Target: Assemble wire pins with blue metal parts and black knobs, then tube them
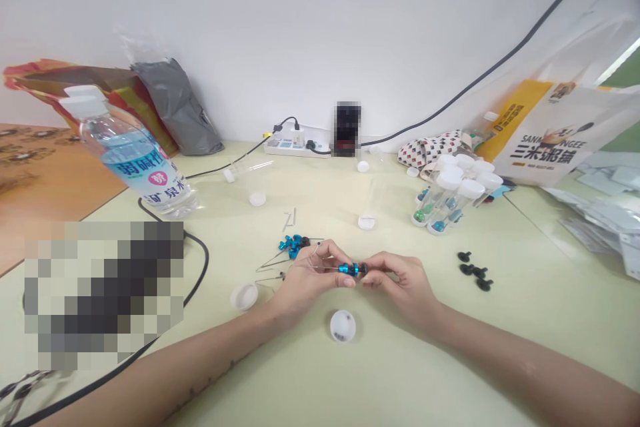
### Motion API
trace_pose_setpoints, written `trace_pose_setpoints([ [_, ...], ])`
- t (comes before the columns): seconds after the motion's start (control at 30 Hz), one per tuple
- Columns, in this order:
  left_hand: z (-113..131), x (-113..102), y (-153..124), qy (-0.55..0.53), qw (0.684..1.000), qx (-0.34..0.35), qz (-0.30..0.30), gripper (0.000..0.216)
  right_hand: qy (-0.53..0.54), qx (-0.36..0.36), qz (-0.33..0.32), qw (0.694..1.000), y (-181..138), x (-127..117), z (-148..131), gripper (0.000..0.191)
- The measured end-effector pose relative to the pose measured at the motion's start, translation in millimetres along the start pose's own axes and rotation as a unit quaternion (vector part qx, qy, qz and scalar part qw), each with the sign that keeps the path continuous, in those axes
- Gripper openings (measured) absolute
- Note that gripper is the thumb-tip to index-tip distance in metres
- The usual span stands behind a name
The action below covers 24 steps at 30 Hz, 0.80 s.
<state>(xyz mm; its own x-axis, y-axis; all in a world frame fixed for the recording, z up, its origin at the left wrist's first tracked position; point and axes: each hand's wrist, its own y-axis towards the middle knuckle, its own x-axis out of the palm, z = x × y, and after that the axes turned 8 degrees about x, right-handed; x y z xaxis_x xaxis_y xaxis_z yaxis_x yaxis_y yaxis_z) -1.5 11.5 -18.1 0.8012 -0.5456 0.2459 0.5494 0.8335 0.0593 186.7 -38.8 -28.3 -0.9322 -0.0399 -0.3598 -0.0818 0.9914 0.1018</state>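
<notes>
Between my two hands is a small shiny blue metal part (349, 269) with a thin rod to its left and a black end piece (364, 269) on its right. My left hand (313, 277) pinches the blue part between thumb and fingers. The closed fingertips of my right hand (400, 283) are at the black end piece. Just below the hands sits a white cap (343, 333) with tiny dark bits in it. Beyond my left hand lie several blue metal parts (291, 245) with thin rods, partly hidden. Another white cap (244, 296) is left of that hand.
Several black knob-like pieces (475, 271) lie to the right. Capped clear tubes (453, 193) stand at the back right, before a paper bag (545, 133). A water bottle (133, 153) leans at left, near a black cable (203, 260). A power strip (297, 143) lies along the wall.
</notes>
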Motion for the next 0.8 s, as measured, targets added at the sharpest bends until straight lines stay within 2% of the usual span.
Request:
trace_pose_setpoints([
  [0.23,-2.4,0.7,-0.1,-0.017,1.0,-0.017,0.015,0.018,-0.013,0.013,0.002,1.0,-0.2,0.4,-0.3,0.012],
  [0.37,-3.0,1.5,-0.7,-0.032,0.999,-0.006,0.021,0.017,-0.036,-0.002,-0.004,0.999,0.2,1.5,1.2,0.013],
  [0.53,-2.3,1.9,-0.4,-0.034,0.999,0.003,0.036,0.016,-0.076,-0.049,0.027,0.996,0.1,4.4,5.0,0.031],
  [0.8,-3.2,1.8,-1.5,-0.021,0.999,0.001,0.027,0.017,-0.069,-0.059,0.024,0.996,-1.7,4.3,5.0,0.011],
])
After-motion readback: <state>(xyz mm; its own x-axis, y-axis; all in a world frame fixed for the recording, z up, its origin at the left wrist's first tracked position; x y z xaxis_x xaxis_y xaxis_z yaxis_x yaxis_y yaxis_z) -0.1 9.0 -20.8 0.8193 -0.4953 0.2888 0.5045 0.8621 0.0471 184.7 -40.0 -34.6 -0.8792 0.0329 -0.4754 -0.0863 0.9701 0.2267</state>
